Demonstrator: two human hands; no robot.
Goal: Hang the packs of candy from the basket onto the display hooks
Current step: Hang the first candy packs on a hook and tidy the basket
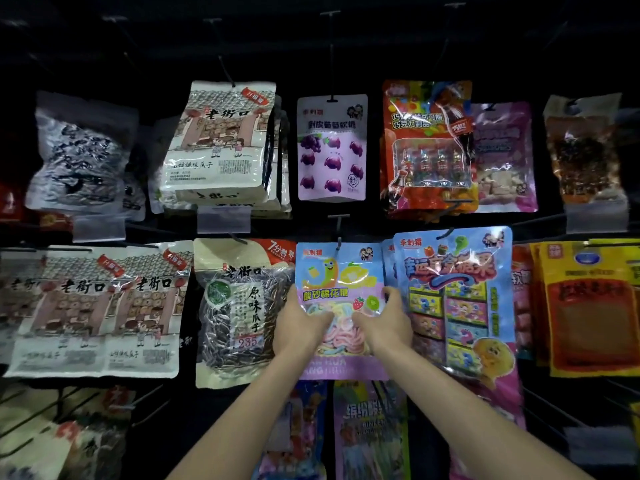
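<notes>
The candy pack [339,275], pinched at its sides by the left grip [299,329] and right grip [384,325], was held at the hook [338,227] and could be dropped if released unthreaded.

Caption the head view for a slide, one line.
Left hand and right hand hold a pastel candy pack, its top hole at a display hook, beside a sunflower-seed bag.

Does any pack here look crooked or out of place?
Yes. The cream seed pack in the upper row hangs tilted; the red pack overlaps the pink pack beside it. The held candy pack looks straight.
</notes>
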